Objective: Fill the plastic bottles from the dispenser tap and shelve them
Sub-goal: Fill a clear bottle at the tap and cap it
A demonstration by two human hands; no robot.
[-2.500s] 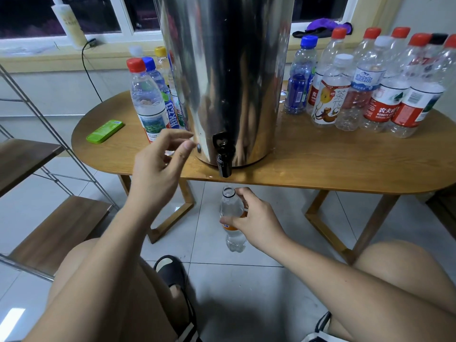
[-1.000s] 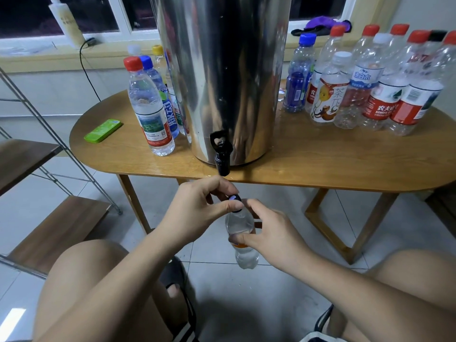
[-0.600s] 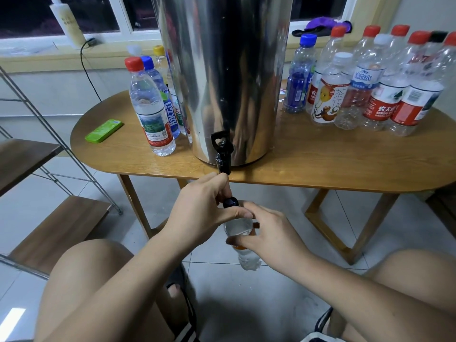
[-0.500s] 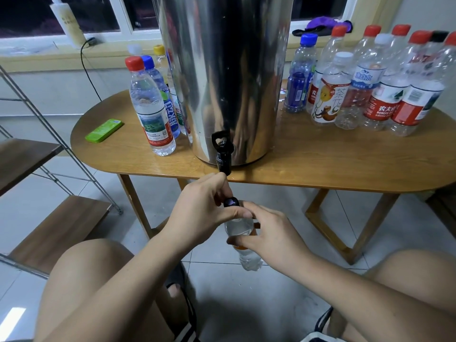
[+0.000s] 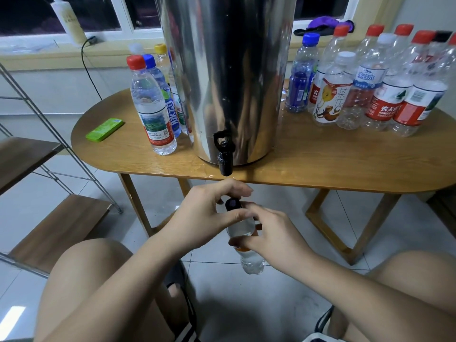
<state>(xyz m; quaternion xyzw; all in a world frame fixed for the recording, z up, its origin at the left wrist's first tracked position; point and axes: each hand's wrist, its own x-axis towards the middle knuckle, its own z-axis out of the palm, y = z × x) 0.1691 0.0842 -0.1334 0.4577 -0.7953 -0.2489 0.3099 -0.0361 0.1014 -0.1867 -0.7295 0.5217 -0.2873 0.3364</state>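
Capping step — left hand pinches the dark cap, right hand wraps the filled bottle just below the tap. Next, likely: tighten, then shelve.

The left hand, raised beside the tap 2.5 seconds ago, is now lower and pinches a dark cap on the bottle, whose neck was open then. The right hand now holds the bottle slightly nearer and further right.
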